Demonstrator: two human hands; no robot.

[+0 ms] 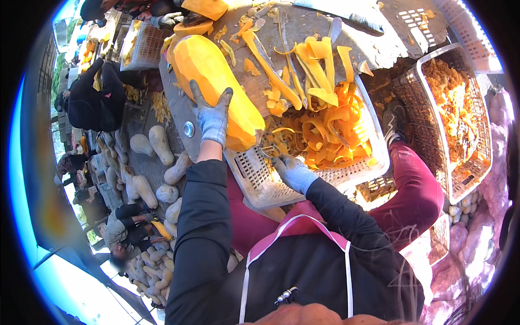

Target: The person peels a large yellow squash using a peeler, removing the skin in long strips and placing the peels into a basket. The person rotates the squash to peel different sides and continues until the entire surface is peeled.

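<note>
A large peeled orange squash (211, 81) lies on the work board, its stem end towards me. My left hand (212, 111), in a grey-blue work glove, rests on its side with thumb and fingers spread against it. My right hand (294, 172), gloved alike, is at the near edge of a white plastic crate (260, 178). Its fingers are closed around the handle of a metal peeler (270, 151), whose looped head lies by the squash's lower end. Curled orange peelings (333, 134) fill the crate, and long strips of peel (280, 85) are strewn across the board.
A second crate (451, 187) with shredded orange scraps (455, 113) stands at the right. Unpeeled squashes (160, 144) lie on the ground at the left. Other people (95, 95) sit working further off. A co-worker's gloved hand (166, 19) is at the top. A cut squash piece (193, 28) lies nearby.
</note>
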